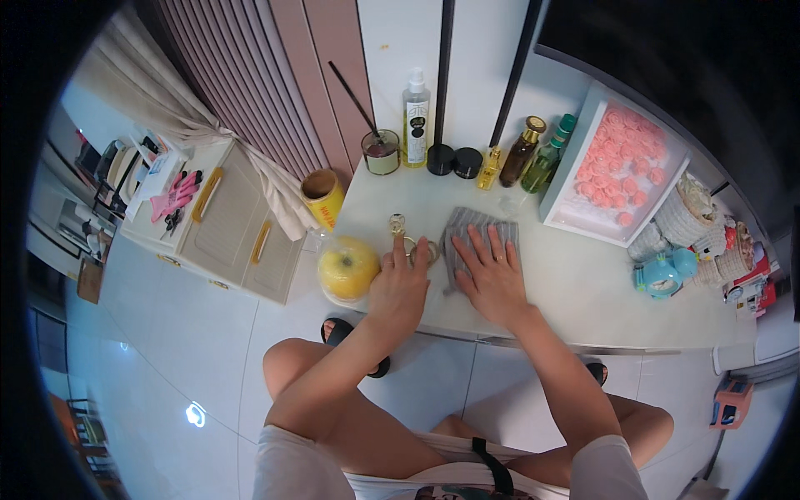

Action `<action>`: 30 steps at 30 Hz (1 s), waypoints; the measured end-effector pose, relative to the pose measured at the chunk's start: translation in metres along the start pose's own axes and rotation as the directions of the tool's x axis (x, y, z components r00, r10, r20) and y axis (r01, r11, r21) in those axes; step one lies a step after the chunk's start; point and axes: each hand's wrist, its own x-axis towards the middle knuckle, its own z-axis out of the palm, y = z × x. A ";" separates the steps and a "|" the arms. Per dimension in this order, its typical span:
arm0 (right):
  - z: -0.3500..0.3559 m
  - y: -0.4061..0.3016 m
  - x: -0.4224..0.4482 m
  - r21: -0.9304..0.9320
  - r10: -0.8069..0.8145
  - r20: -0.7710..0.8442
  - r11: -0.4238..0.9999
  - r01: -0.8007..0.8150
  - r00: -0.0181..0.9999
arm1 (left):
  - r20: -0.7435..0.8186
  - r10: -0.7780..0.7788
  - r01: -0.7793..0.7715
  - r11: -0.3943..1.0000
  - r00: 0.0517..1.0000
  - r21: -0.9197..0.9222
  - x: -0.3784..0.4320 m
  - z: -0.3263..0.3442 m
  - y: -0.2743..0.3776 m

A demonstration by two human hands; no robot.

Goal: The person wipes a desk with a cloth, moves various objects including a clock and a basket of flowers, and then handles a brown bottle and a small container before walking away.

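My right hand (490, 272) lies flat, fingers spread, on a grey striped cloth (472, 219) on the white tabletop (581, 300). A ring sits on one of its fingers. To the left, my left hand (400, 281) reaches with its fingertips onto several small gold-coloured round pieces (397, 222), which look like rings or bracelets. Its fingers partly cover them, so whether any is pinched is hard to see. Close beside the left wrist is a round yellow fruit (347, 267) in clear plastic wrap.
Along the wall stand a reed diffuser (381, 159), a spray bottle (415, 125), black jars (441, 160) and small bottles (524, 150). A white frame with pink roses (615, 162), a turquoise alarm clock (662, 278) and woven baskets (684, 203) occupy the right. A yellow roll (323, 200) stands left.
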 end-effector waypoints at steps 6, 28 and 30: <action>0.007 -0.002 0.027 -0.002 0.057 0.029 0.998 -0.057 0.998 | 0.006 -0.064 0.062 0.987 0.998 0.150 0.021 0.020 0.002; 0.003 -0.018 0.060 -0.107 0.044 0.204 0.994 -0.023 0.978 | -0.135 -0.184 0.125 0.926 0.974 -0.357 0.074 0.048 -0.001; 0.004 -0.017 0.070 -0.136 0.091 0.224 0.989 -0.062 0.970 | -0.181 -0.197 0.118 0.920 0.964 -0.375 0.078 0.046 0.009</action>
